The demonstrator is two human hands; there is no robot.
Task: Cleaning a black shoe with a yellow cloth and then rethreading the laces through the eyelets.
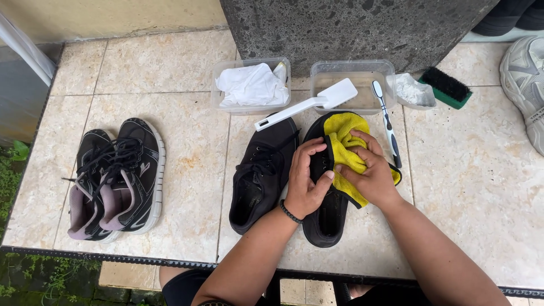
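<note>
Two black canvas shoes lie side by side on the tiled floor. My left hand (306,180) grips the side of the right-hand black shoe (326,218) near its laces. My right hand (371,170) presses a yellow cloth (343,141) onto that shoe's upper. The other black shoe (262,175) lies just to the left, untouched. A white long-handled brush (309,105) rests across its toe and the edge of a clear tub.
A clear tub of murky water (352,85) and another tub holding a white rag (250,85) stand behind the shoes. A toothbrush (387,122), a small dish of white powder (413,90) and a green scrub brush (446,86) lie to the right. Black-and-white sneakers (116,178) sit left; a grey sneaker (524,79) far right.
</note>
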